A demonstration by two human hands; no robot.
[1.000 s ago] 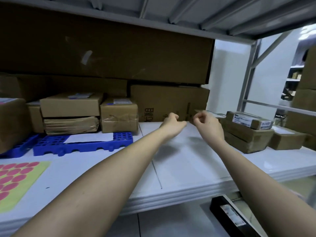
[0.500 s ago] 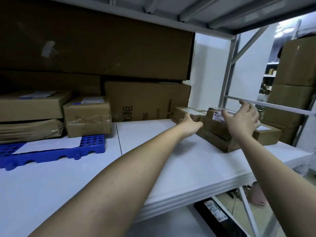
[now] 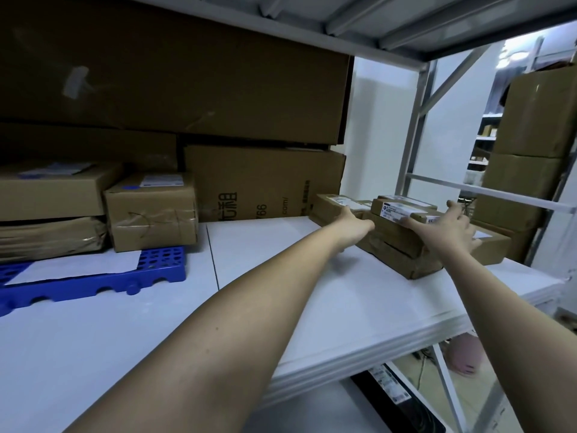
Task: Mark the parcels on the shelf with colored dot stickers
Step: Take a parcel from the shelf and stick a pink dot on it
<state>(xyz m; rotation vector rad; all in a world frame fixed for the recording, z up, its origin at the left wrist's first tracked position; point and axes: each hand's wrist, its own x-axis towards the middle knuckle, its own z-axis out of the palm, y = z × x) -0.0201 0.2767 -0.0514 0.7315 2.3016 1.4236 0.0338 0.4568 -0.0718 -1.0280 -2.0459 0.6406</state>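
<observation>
A stack of flat cardboard parcels [image 3: 399, 254] lies on the right part of the white shelf [image 3: 281, 260]. Its top parcel [image 3: 394, 208] is small and carries a white label. My right hand [image 3: 445, 228] rests on top of this stack with its fingers spread. My left hand [image 3: 354, 225] touches the stack's left side, thumb up, fingertips hidden against the cardboard. Another labelled parcel [image 3: 332, 204] sits just behind the left hand. At the left, a taped box [image 3: 153, 217] shows a blue dot [image 3: 129, 187] on its top. No sticker sheet is in view.
A blue plastic pallet [image 3: 150, 268] holds the taped box, a flat box [image 3: 56, 193] and a white paper. Large cartons [image 3: 262, 182] fill the back of the shelf. A flat parcel [image 3: 491, 246] lies right of the stack. A metal upright [image 3: 412, 145] and stacked cartons [image 3: 527, 157] stand beyond.
The view has swung right and the pink sticker sheet has left it. Both hands moved from mid-shelf to the stack of parcels; the right hand lowered onto its top.
</observation>
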